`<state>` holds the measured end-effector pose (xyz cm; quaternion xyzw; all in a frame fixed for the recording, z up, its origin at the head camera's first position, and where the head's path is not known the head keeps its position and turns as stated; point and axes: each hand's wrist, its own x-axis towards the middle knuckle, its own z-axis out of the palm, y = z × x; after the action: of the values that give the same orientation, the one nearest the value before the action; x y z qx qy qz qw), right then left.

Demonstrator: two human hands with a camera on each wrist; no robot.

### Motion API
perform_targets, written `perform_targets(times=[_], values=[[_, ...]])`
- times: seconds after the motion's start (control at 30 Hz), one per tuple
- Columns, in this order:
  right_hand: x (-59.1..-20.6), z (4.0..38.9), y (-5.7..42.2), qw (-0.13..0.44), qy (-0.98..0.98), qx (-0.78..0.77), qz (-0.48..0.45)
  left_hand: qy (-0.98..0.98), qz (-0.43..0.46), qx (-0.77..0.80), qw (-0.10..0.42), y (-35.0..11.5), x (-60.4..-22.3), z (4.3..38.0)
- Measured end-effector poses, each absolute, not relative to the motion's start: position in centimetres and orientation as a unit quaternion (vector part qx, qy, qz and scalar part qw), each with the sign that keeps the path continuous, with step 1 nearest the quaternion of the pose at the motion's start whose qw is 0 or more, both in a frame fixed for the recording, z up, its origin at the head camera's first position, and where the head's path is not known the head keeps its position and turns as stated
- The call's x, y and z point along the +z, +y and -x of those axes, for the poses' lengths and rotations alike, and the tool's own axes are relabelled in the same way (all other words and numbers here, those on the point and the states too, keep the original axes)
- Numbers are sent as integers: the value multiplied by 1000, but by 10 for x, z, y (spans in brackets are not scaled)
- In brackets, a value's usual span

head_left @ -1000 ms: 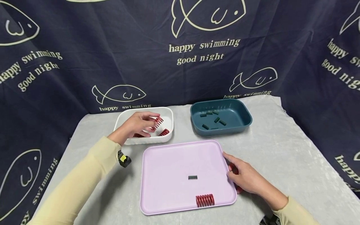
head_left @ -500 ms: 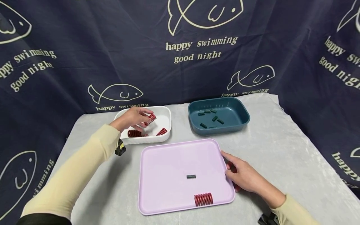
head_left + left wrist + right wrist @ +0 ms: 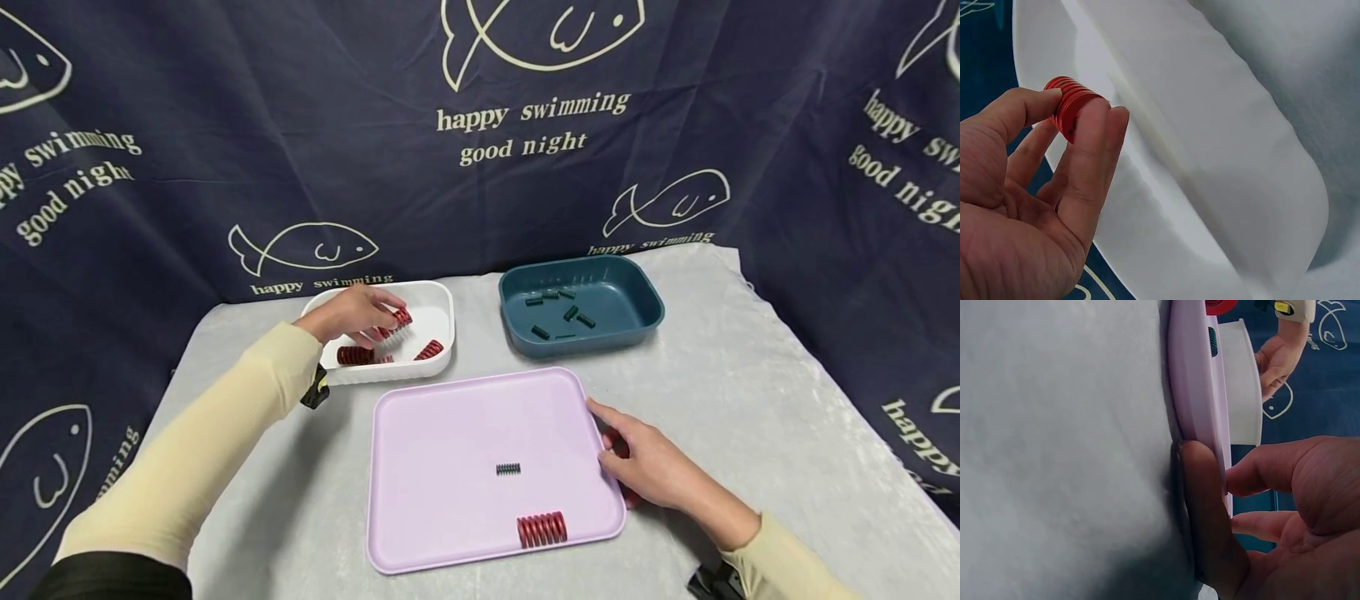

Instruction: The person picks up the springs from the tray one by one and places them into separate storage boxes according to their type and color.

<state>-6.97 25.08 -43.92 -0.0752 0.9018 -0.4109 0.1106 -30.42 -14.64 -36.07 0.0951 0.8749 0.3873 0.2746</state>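
My left hand (image 3: 351,313) pinches a red coil spring (image 3: 1072,100) between thumb and fingertips, over the inside of the white bin (image 3: 433,315). Other red springs lie in that bin, one dark red spring (image 3: 355,356) at the front left and another spring (image 3: 430,350) at the front right. At the lilac tray's (image 3: 435,450) right edge, my right hand (image 3: 652,465) grips the rim, one finger low on its outer side. A small dark green spring (image 3: 507,469) lies mid-tray. Near the tray's front edge rests a thick red spring (image 3: 542,529).
A teal bin (image 3: 600,342) with several small green springs (image 3: 586,321) stands at the back right, behind the tray. The table has a pale grey cloth (image 3: 720,358). A dark blue fish-print curtain (image 3: 405,208) hangs behind and along both sides.
My left hand has shifted left within the white bin, still holding the red spring, and uncovers more of the dark red spring. The right hand stays on the tray; the head view has shifted slightly.
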Motion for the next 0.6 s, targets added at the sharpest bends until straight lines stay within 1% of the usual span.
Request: perform_targets(times=[0.4,0.6], values=[[-438,70,250,108,903,-409,76,891,-76,361,266,-140,-379,310],[-439,69,251,111,896,-422,75,895,-84,350,262,-142,-384,310]])
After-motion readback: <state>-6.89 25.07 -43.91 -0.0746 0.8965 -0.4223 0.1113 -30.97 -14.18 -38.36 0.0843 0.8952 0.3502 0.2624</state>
